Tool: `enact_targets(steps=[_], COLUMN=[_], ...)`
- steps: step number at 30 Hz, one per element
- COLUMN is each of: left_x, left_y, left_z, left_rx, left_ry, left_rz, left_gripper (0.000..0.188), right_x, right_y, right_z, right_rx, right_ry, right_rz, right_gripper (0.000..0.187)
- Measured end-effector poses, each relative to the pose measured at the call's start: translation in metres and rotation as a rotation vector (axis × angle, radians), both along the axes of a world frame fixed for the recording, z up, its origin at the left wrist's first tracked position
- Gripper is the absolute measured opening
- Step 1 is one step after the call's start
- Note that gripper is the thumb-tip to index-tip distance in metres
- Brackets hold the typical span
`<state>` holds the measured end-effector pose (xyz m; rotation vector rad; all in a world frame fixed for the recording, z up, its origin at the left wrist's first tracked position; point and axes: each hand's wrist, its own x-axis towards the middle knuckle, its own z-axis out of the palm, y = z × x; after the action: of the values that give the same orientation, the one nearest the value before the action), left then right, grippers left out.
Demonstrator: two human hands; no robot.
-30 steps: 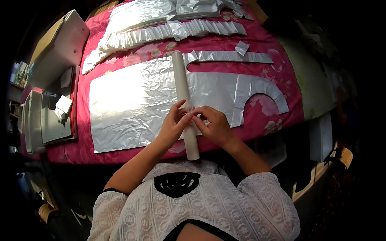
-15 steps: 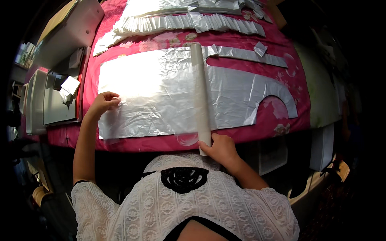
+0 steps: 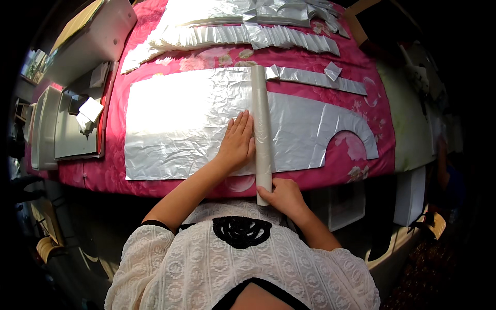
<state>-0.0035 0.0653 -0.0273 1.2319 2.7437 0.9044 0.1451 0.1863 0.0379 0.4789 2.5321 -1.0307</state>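
Fingers of your left hand lie flat and close together on the silver sheet, touching the left side of the roll. Your right hand is curled shut around the near end of that roll, which sticks out past the edge of the table. The roll lies across the sheet, pointing away from you. Gripped at one end only, the far end could swing, so the roll turns crooked. Your flat palm could drag the thin sheet and add wrinkles, or slide it over the pink cloth. With its end overhanging, the roll could tip off toward you if your grip loosens.
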Motion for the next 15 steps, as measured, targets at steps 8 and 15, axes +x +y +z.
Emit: enact_targets(steps=[8,15], left_x=[-0.004,-0.006], left_y=[-0.001,0.005], left_z=[-0.004,-0.002], left_rx=[-0.117,-0.145], left_ry=[0.129,0.134], left_rz=[-0.035,-0.051], left_gripper=[0.060,0.059], right_x=[-0.023,-0.178], right_y=[0.021,0.068], right_z=[0.004,-0.021], right_rx=[-0.020,-0.063], right_ry=[0.000,0.057], right_rz=[0.095,-0.041], right_gripper=[0.058,0.064])
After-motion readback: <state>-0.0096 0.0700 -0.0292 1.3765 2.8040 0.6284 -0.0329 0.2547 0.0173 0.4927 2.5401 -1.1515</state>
